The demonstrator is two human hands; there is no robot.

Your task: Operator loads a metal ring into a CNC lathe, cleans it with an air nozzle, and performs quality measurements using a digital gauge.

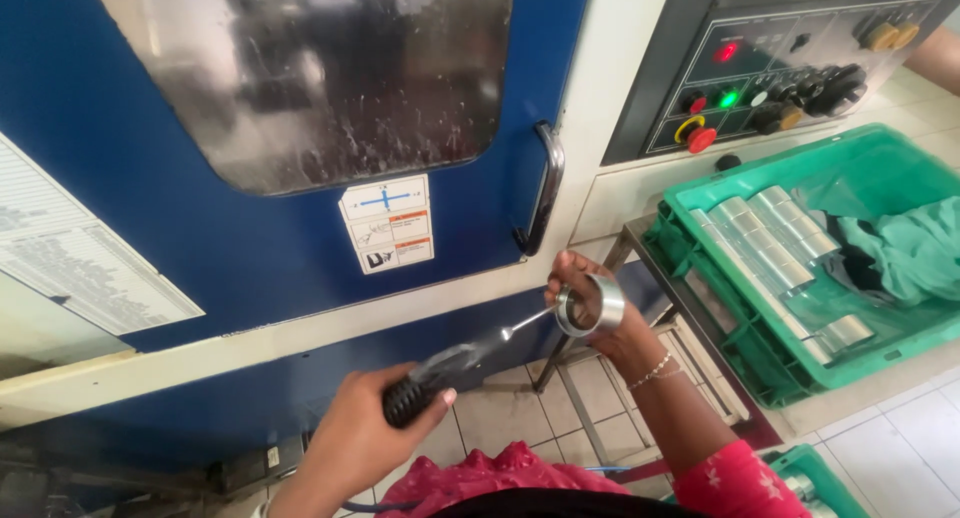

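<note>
While right hand [590, 288] holds ring [590, 306], air gun [450, 373] nozzle points up-right.

Machine window [300, 68] smeared, interior unreadable; green crate [905, 163] cut by right edge; cloth [900, 243] hides crate's contents there.

A green plastic crate [700, 203] holds rows of shiny metal cylinders [765, 240] and a teal cloth [905, 248]. Left of it stands a blue machine door [140, 168]; above it, a black button panel [790, 63].
</note>
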